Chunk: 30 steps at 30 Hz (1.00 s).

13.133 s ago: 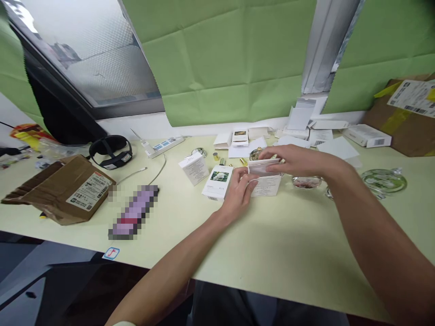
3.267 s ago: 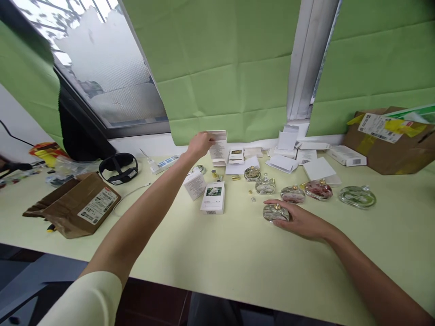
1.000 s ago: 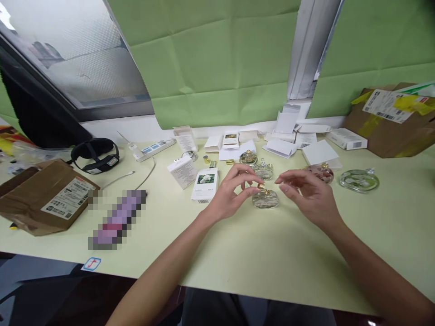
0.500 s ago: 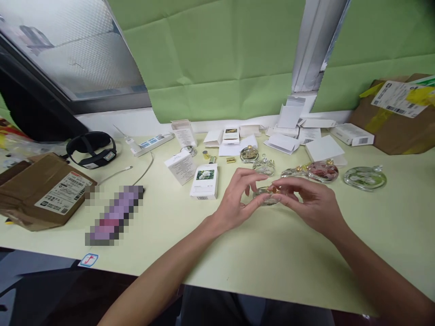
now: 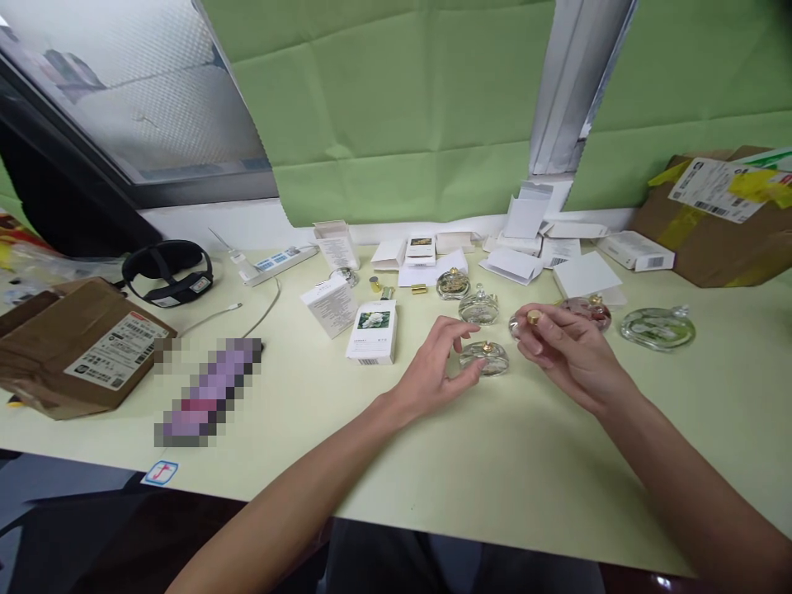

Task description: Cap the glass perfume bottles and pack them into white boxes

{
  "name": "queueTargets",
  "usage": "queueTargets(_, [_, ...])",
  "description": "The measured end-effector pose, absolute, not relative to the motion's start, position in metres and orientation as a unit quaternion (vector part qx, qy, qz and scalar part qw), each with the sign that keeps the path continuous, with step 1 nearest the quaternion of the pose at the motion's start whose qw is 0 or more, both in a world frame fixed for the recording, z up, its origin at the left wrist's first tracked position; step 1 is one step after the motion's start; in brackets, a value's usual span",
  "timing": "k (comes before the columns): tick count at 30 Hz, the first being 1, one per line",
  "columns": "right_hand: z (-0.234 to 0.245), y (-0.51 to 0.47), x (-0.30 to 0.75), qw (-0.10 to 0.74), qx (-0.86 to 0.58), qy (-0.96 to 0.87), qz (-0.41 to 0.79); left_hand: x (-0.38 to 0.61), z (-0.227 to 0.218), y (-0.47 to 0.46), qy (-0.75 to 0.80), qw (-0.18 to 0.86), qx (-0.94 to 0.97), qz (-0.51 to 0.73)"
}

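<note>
A small flat glass bottle [image 5: 484,358] with a gold neck lies on the pale yellow table [image 5: 470,478]. My left hand [image 5: 440,365] curls round its left side, thumb and fingertips lightly on the glass. My right hand [image 5: 560,351] is just right of it, raised a little, pinching a small gold cap [image 5: 533,317] between thumb and fingertips. Behind these fingers another clear bottle [image 5: 516,327] is partly hidden.
More glass bottles stand behind: a gold-filled one [image 5: 454,284], a clear one [image 5: 478,309], a pink one [image 5: 589,312], a green one [image 5: 657,328]. White cartons [image 5: 374,331] and flattened boxes [image 5: 582,274] lie about. Cardboard parcels [image 5: 83,346] [image 5: 721,219], a power strip [image 5: 278,262].
My right hand has drawn away from the bottle to the right and up, with the gold cap in its fingers. My left hand stays at the bottle.
</note>
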State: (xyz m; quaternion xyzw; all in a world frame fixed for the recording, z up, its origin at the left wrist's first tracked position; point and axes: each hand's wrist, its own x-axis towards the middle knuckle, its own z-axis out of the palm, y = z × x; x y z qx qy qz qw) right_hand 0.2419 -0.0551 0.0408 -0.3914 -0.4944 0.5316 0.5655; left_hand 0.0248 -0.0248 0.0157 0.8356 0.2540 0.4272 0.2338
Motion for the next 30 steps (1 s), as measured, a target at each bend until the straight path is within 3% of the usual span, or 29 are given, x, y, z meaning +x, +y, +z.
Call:
queueTargets(15, [0.038, -0.053, 0.247, 0.550, -0.378, -0.483, 0.567, 0.024, 0.014, -0.024, 0.290, 0.245, 0.848, 0.369])
queueTargets(30, [0.026, -0.048, 0.250, 0.517, -0.428, -0.606, 0.427, 0.022, 0.016, -0.024, 0.338, 0.245, 0.870, 0.263])
